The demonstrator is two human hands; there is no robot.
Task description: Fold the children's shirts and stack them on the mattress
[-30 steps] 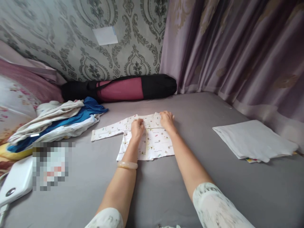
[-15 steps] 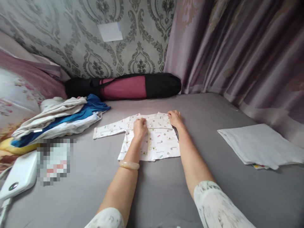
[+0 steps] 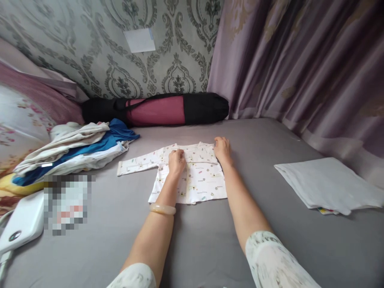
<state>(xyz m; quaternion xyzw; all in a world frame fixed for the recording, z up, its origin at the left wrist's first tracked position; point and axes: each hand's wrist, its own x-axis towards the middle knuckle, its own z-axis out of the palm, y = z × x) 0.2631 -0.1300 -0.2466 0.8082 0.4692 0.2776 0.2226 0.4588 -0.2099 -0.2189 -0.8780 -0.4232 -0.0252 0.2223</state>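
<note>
A small white shirt [image 3: 207,180] with a scattered print lies flat on the grey sheet. Its left sleeve stretches out to the left, while the right sleeve is folded across the upper chest. My left hand [image 3: 177,161], with a bangle on its wrist, rests on the upper middle of the shirt, its fingers closed on the fabric. At the shirt's upper right corner is my right hand [image 3: 222,149], fingers curved and slightly apart, touching the edge; nothing is visibly held in it.
A heap of clothes [image 3: 87,148] lies at the left, near a white power bank [image 3: 24,220] with a cable. Behind the shirt is a long black and maroon bag [image 3: 156,110]. Folded white cloth [image 3: 327,182] lies at the right, below the purple curtain [image 3: 288,60].
My right hand has shifted slightly up and to the right at the shirt's corner, its fingers a little more apart. My left hand has stayed in place.
</note>
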